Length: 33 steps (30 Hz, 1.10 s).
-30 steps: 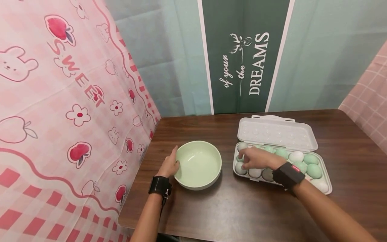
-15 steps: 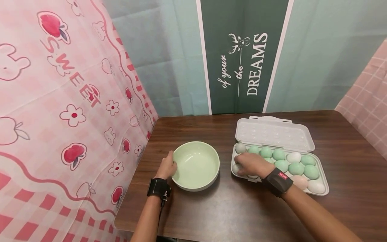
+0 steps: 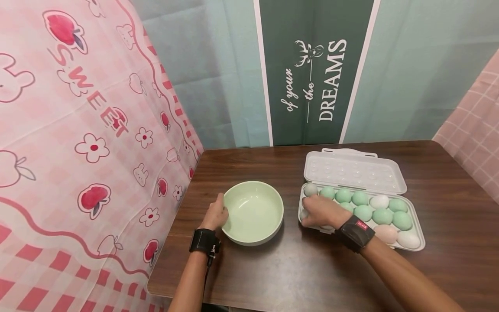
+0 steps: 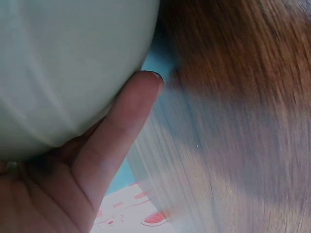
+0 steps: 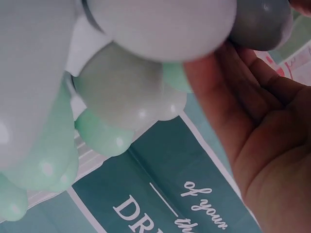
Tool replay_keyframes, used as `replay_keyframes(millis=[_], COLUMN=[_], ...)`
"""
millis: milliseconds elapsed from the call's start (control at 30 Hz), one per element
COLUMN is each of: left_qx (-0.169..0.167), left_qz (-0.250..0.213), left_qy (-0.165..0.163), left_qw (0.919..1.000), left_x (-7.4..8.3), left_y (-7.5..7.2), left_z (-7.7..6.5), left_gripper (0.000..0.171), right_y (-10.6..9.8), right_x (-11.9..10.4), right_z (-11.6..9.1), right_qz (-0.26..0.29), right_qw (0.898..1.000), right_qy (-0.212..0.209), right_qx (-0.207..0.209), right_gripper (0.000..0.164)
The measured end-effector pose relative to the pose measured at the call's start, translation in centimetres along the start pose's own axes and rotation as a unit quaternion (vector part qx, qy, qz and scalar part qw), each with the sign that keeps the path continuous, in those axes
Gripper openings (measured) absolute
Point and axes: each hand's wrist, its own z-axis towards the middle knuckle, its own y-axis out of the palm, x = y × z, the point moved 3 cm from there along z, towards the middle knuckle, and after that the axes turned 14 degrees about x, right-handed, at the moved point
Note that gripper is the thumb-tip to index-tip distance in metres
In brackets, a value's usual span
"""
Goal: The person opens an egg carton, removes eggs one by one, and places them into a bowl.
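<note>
A pale green bowl (image 3: 253,212) stands on the table. My left hand (image 3: 214,215) holds its left rim; in the left wrist view a finger (image 4: 121,116) lies along the bowl's outer wall. To the right is an egg carton (image 3: 419,226) with several mint, white and pinkish eggs and its clear lid folded back. My right hand (image 3: 324,211) reaches down into the carton's left end, fingers curled round a pale egg (image 3: 304,213) that they mostly hide. The right wrist view has this egg (image 5: 262,24), dark in shadow, between thumb and fingers, beside a white egg (image 5: 165,29).
The open lid (image 3: 354,172) lies behind the carton on the brown wooden table (image 3: 273,277). A pink printed cloth (image 3: 97,173) hangs along the left side, and a green cloth (image 3: 312,86) with lettering hangs behind.
My right hand has moved a little left and lower onto the front left egg, and its fingers have closed round it. My left hand stays on the bowl. The view has shifted slightly.
</note>
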Motion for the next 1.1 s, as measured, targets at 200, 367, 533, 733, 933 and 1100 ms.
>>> replay_keyframes(millis=[200, 367, 533, 733, 933, 1100], left_qx=[-0.004, -0.009, -0.013, -0.008, 0.001, 0.004], left_qz=[0.001, -0.003, -0.006, -0.008, -0.008, -0.008], left_qy=[-0.009, -0.012, -0.018, -0.008, -0.001, 0.007], left_qw=[1.0000, 0.9999, 0.9997, 0.9999, 1.0000, 0.9999], left_x=[0.1, 0.1, -0.1, -0.2, -0.4, -0.4], left_y=[0.0, 0.0, 0.0, 0.0, -0.1, -0.1], left_z=[0.2, 0.3, 0.2, 0.0, 0.1, 0.1], left_gripper=[0.040, 0.042, 0.043, 0.041, 0.038, 0.037], right_y=[-0.6, -1.9, -2.7, -1.3, 1.5, 3.4], right_x=[0.0, -0.8, -3.0, -6.6, -10.1, -11.5], right_z=[0.7, 1.8, 3.3, 4.9, 5.7, 5.8], right_qz=[0.053, 0.076, 0.105, 0.110, 0.102, 0.065], right_qw=[0.998, 0.992, 0.983, 0.986, 0.982, 0.984], right_qy=[-0.005, -0.023, -0.037, -0.069, -0.151, -0.163], right_qx=[0.017, 0.102, 0.148, 0.101, 0.044, 0.000], right_gripper=[0.031, 0.028, 0.029, 0.034, 0.026, 0.020])
